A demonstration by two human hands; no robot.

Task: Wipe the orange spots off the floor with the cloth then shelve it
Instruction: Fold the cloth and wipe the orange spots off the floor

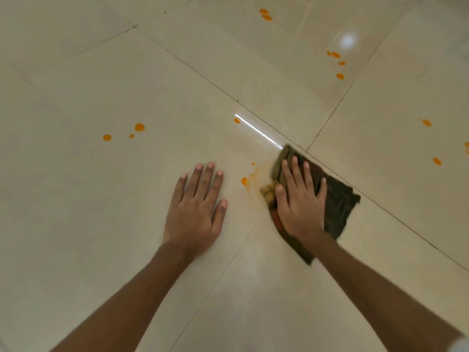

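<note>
A dark green cloth (pixel 337 199) lies flat on the cream tiled floor (pixel 101 224), and my right hand (pixel 299 199) presses down on it with fingers spread. Its left edge is stained orange. A smeared orange patch (pixel 250 185) lies just left of the cloth, between my two hands. My left hand (pixel 196 207) rests palm down on the bare floor, holding nothing. More orange spots are scattered around: three at the left (pixel 139 127), one by the bright reflection (pixel 237 120), a cluster at the upper right (pixel 336 55) and some at the far right (pixel 436 161).
Glossy tiles with dark grout lines fill the whole view. Two more orange spots (pixel 265 14) lie at the top. A light reflection (pixel 347 40) shines at the upper right. No shelf is in view.
</note>
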